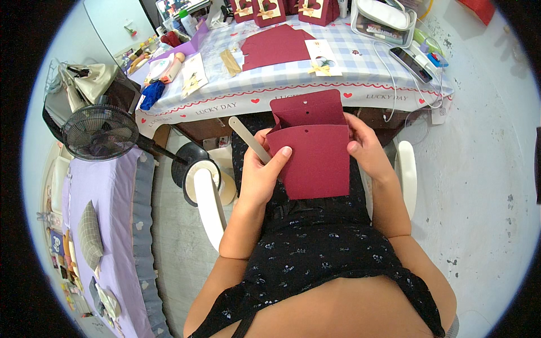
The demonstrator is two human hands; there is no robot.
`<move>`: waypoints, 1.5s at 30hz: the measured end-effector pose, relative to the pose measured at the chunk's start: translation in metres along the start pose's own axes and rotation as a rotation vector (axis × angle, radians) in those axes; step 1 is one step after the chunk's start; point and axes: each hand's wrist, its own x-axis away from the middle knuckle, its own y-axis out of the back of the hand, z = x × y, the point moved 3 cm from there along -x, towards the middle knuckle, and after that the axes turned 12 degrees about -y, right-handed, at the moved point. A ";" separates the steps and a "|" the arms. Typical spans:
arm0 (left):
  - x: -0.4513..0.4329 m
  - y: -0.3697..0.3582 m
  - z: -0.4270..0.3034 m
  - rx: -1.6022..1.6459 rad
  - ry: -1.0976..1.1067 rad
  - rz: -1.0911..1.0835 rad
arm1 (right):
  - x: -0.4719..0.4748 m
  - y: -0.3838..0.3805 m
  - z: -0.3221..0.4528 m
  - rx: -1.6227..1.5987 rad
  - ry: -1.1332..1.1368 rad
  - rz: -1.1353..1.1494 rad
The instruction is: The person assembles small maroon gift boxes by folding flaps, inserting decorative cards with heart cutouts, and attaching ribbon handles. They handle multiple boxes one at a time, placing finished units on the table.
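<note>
Between my hands, above my lap, is a dark red paper gift bag (pixel 315 162) with its top flap up and small punched holes in flap and front. My left hand (pixel 264 169) grips the bag's left side, thumb on the front, and also holds a flat beige stick (pixel 249 139) with a hole at its tip. My right hand (pixel 365 145) pinches the bag's right edge near the opening. On the table beyond lie flat dark red card pieces (pixel 274 48), a white card with a yellow bow (pixel 323 53) and a similar card (pixel 196 72) further left.
Finished red bags (pixel 270 12) stand at the table's back. A clear pouch (pixel 382 29), phone (pixel 410 63) and cables are at the right; a purple box (pixel 196 38) is at the left. A black fan (pixel 100 132) and white chair armrests (pixel 405 177) flank me.
</note>
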 end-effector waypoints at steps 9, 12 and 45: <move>0.003 -0.003 -0.004 -0.046 -0.015 0.022 | 0.006 -0.001 0.010 0.040 0.053 -0.206; 0.004 -0.003 -0.005 -0.037 -0.022 0.002 | 0.004 -0.002 0.008 0.074 0.129 -0.216; -0.007 0.015 -0.001 -0.007 0.051 -0.070 | -0.216 0.155 -0.046 1.126 0.131 -0.386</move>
